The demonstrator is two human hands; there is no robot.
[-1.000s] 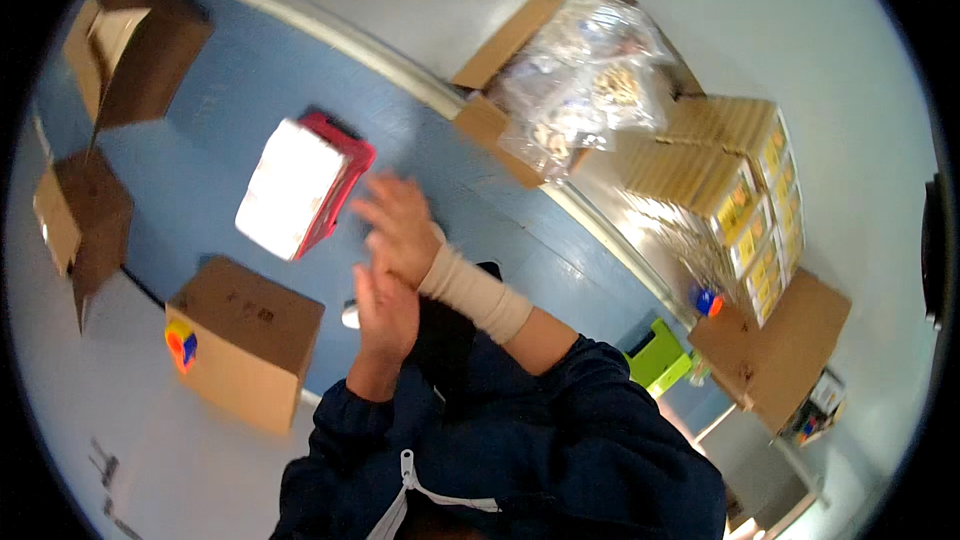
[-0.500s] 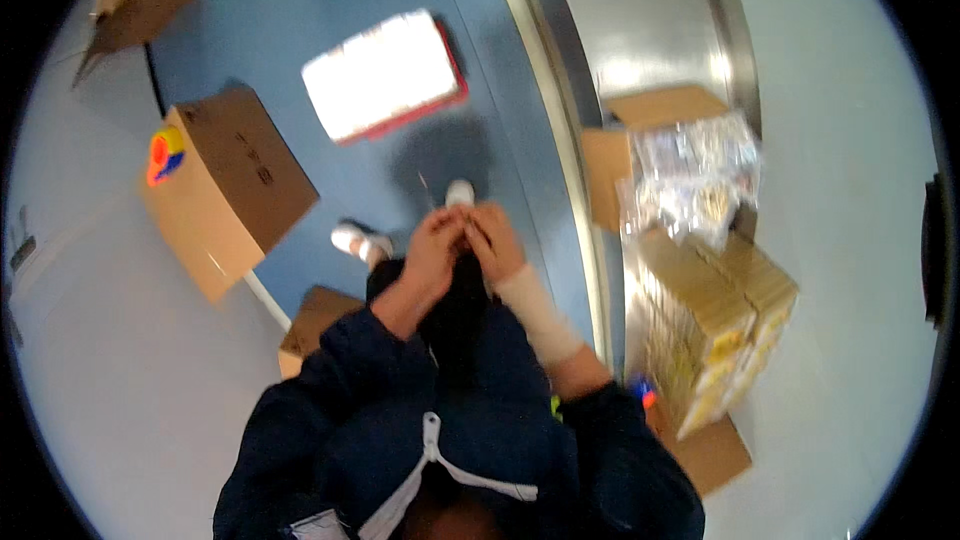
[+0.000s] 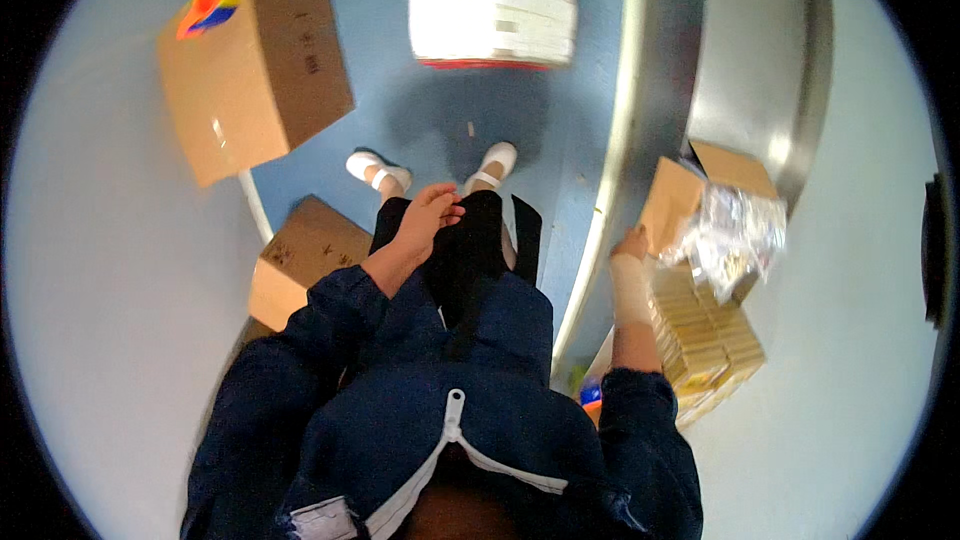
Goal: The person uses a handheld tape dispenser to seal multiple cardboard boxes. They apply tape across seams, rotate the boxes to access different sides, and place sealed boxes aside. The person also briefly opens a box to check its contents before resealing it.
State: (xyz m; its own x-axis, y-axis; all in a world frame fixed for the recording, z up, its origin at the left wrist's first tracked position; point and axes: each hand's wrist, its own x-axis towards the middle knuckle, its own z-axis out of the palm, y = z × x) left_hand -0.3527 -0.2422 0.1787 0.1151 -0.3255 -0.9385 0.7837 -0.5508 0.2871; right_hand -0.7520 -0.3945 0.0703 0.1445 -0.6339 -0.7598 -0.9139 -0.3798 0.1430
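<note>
My left hand (image 3: 432,216) hovers over my lap, its fingers loosely bent and slightly apart, with nothing visible in them. My right hand (image 3: 630,243), with a pale sleeve (image 3: 630,290) round the wrist and forearm, reaches out to the right. It is at the flap of an open cardboard box (image 3: 672,202); its fingers are small and blurred, so I cannot make out whether they grip the flap. Clear plastic bags (image 3: 738,235) with small contents fill and overhang that box.
Stacked yellowish-brown cartons (image 3: 705,335) stand beside the open box. A metal surface (image 3: 745,60) runs along the right. On the blue floor lies a white stack (image 3: 490,15) on a red base. At left, a large carton (image 3: 225,90) carries an orange-yellow tape dispenser (image 3: 212,5); a smaller carton (image 3: 310,250) sits nearer.
My hands, together in front of me before, have parted. The right has swung out to the box of bags; the left stays over my lap. The whole view has shifted and turned.
</note>
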